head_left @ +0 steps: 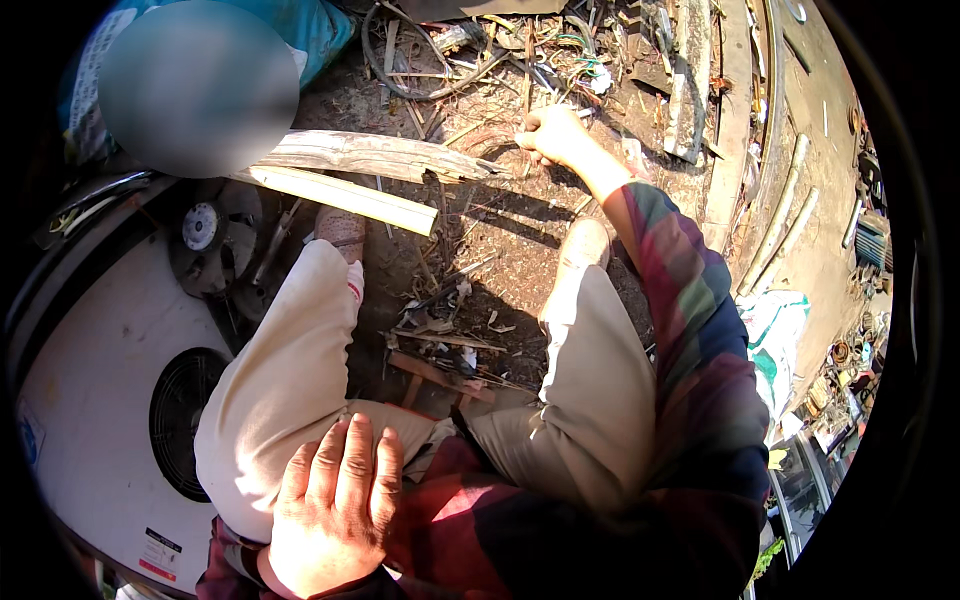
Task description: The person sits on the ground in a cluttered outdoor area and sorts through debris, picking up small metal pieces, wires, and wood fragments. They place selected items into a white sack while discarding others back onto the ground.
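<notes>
My left hand (335, 510) lies flat on my left thigh, its fingers stretched out and holding nothing. My right arm reaches far forward over the littered ground, and my right hand (555, 137) is closed there, fingers curled toward the thumb. Whatever it may pinch is too small to make out. Left of that hand, a weathered grey wooden pole (370, 155) ends in a splintered tip. Just nearer than the pole is a pale sawn wooden strip (345, 197). Beyond the hand, a loop of dark cable or hose (440, 95) lies among twigs and scraps.
At my left stands a white appliance casing (110, 400) with a round black grille (190, 425); dark round metal parts (215, 235) sit beyond it. A teal sack (325, 40) is at the far left. Planks (688, 80), poles (780, 215) and a white-green bag (775, 335) lie to the right.
</notes>
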{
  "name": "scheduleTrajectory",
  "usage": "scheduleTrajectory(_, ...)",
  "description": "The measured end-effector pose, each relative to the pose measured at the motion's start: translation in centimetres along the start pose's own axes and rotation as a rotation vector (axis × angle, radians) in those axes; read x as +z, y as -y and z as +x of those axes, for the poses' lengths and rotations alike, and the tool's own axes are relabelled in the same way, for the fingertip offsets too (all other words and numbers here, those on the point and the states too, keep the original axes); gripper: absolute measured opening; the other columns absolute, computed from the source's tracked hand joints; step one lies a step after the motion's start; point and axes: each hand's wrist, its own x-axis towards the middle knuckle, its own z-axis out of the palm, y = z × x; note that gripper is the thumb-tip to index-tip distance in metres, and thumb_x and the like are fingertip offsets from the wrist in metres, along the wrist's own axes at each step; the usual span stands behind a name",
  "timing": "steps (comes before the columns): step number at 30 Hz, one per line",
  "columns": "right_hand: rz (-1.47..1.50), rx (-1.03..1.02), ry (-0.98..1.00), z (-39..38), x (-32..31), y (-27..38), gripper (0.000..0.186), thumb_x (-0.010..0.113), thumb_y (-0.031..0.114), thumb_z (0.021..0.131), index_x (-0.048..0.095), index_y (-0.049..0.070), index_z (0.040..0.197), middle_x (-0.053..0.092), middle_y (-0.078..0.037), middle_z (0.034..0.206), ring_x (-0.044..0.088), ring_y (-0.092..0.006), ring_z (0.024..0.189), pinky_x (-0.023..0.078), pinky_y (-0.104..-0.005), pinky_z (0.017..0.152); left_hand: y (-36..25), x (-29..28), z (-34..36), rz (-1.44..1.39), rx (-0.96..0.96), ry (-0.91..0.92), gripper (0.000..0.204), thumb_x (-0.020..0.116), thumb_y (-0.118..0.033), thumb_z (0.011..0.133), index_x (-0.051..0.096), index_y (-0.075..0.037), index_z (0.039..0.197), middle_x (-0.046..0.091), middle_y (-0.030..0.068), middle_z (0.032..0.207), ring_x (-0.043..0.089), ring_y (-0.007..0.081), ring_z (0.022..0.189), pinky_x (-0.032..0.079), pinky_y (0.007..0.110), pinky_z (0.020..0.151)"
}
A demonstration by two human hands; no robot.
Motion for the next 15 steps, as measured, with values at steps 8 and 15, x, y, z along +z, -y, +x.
scheduleTrajectory(8,0.152,0.016,-0.16,-9.3,-2.3,-3.4,0.021,0.068,0.013,0.082,0.063,-0.003,0.094,0.063,-0.007,0.068,0.057,-0.0097,0.053,0.045,-0.0246,0.046,0.1,2.2,-2.5,0.045,0.122,-0.106,0.046,0.06,-0.012,0.077,0.05,-0.001,0.12,0.057,0.0186,0.116,0.058,0.0306,0.103,0.046,0.044,0.086)
scheduleTrajectory(15,0.454,-0.002,-0.528,-21.1,-3.9,-7.6,0.022,0.069,0.013,0.081,0.062,-0.005,0.092,0.06,-0.005,0.069,0.055,-0.0089,0.052,0.043,-0.0228,0.043,-1.1,2.6,-4.7,0.082,0.353,-0.111,0.047,0.06,-0.014,0.076,0.051,0.001,0.119,0.057,0.0205,0.115,0.057,0.0324,0.102,0.045,0.045,0.087)
